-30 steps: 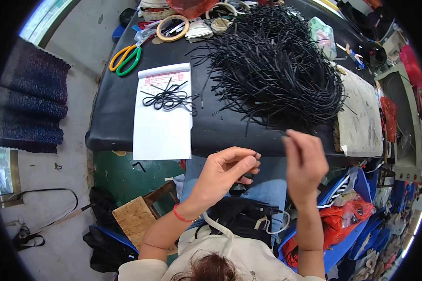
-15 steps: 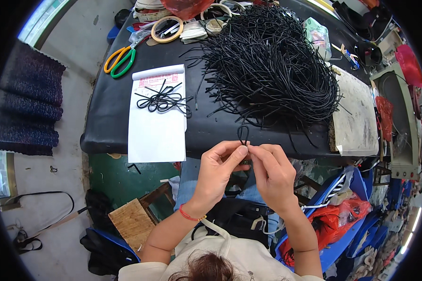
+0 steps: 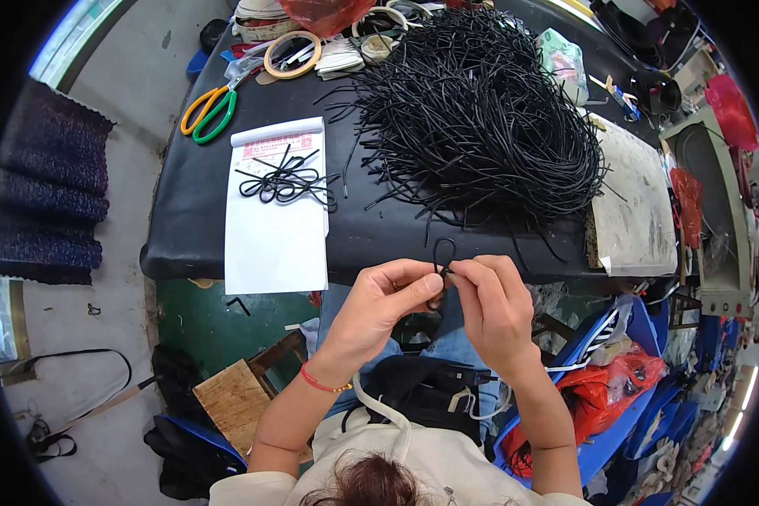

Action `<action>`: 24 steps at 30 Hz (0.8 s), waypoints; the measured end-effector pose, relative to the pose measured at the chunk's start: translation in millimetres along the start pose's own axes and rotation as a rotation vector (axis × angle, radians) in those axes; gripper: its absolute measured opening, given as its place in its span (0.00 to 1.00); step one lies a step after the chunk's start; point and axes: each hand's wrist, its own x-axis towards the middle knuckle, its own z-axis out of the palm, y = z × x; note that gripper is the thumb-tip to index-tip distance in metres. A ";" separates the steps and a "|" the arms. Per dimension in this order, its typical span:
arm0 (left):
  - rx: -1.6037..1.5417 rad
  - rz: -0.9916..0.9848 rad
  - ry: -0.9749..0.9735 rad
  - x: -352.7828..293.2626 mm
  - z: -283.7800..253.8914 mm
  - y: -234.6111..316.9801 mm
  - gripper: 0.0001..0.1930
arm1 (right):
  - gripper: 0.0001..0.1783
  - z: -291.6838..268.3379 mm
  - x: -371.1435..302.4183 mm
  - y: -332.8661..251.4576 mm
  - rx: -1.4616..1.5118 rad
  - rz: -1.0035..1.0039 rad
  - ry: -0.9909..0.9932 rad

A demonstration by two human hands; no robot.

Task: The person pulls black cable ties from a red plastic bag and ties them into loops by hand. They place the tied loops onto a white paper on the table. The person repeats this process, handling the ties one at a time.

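A thin black cord (image 3: 445, 248) stands up in a loop between my fingertips, at the near edge of the black table. My left hand (image 3: 388, 304) pinches it from the left, thumb against fingers. From the right, the fingers of my right hand (image 3: 491, 308) close on the same cord where its strands cross. The crossing itself is partly hidden by the fingertips. Beyond my hands lies a big heap of black cords (image 3: 489, 126). To the left, several looped black cords (image 3: 287, 181) rest on a white paper pad (image 3: 276, 244).
Orange-and-green-handled scissors (image 3: 209, 114) lie at the far left of the black table (image 3: 190, 202), near a tape roll (image 3: 293, 55). A stained pale board (image 3: 632, 198) is at the right. Below it sits a blue bin (image 3: 599, 422) with red plastic bags. A wooden stool (image 3: 236, 405) stands lower left.
My hands have drawn slightly apart, and the cord's loop now leans more to the right above the fingertips. The whole view has shifted a little.
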 end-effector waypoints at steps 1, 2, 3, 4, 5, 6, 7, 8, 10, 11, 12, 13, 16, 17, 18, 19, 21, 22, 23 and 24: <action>0.004 0.005 0.003 -0.9 0.9 -0.5 0.08 | 0.14 0.6 -1.8 -1.4 0.005 0.021 0.010; 0.008 0.010 0.005 -1.4 3.3 -1.6 0.08 | 0.14 0.3 -2.6 -2.3 0.012 0.032 0.005; 0.013 0.015 0.007 -2.0 5.9 -2.2 0.08 | 0.13 -0.7 -3.3 -2.6 0.019 0.044 0.000; 0.060 -0.006 0.030 -3.6 9.9 1.2 0.09 | 0.13 -1.1 -3.5 -2.0 0.023 0.056 -0.008; 0.157 0.014 0.067 -2.7 7.6 2.6 0.09 | 0.13 -5.5 -4.2 -0.2 -0.038 0.042 -0.056; 0.255 0.033 0.105 -1.7 4.3 4.7 0.09 | 0.12 -13.5 -4.4 2.0 -0.098 0.028 -0.105; 0.355 0.051 0.140 -1.6 3.4 4.7 0.09 | 0.12 -21.0 -4.5 1.1 -0.160 0.017 -0.150; 0.509 0.125 0.184 0.5 -0.9 -3.9 0.08 | 0.11 -26.6 -0.9 -4.4 -0.166 -0.045 -0.194; 0.834 0.278 0.024 -0.5 -1.9 -4.1 0.08 | 0.10 -32.9 13.1 -7.1 -0.121 -0.111 -0.254; 0.994 0.360 -0.063 -2.2 -0.6 -1.4 0.09 | 0.09 -34.9 21.8 -4.6 -0.102 -0.144 -0.282; 0.853 0.263 -0.135 -8.4 5.6 5.0 0.08 | 0.07 -31.2 24.7 8.6 -0.005 -0.084 -0.235; 0.640 0.159 -0.099 -11.3 5.6 7.6 0.08 | 0.05 -28.7 27.4 16.4 0.102 0.037 -0.258; 0.080 -0.051 -0.022 -10.4 4.5 11.8 0.10 | 0.06 -23.4 7.5 14.5 0.403 0.305 -0.315; 0.042 -0.037 -0.045 -8.5 3.4 9.6 0.11 | 0.06 -17.8 -0.1 13.6 0.476 0.282 -0.296; 0.004 -0.023 -0.067 -5.4 3.7 6.8 0.11 | 0.06 -16.9 -0.8 9.7 0.454 0.305 -0.279; -0.032 -0.011 -0.090 -3.1 2.6 4.2 0.12 | 0.06 -16.0 -1.4 5.2 0.433 0.330 -0.261; 0.077 0.037 -0.018 -2.8 0.1 1.5 0.12 | 0.08 -17.0 -5.2 -5.4 0.348 0.345 -0.256; 0.118 0.063 -0.003 -2.8 0.7 1.3 0.12 | 0.09 -19.1 -7.4 -9.5 0.297 0.351 -0.251; 0.159 0.089 0.012 -2.8 1.4 0.9 0.12 | 0.10 -19.1 -11.9 -11.2 0.438 0.422 -0.259; 0.172 0.107 0.009 -3.2 2.4 0.2 0.11 | 0.10 -17.9 -17.1 -11.8 0.579 0.493 -0.266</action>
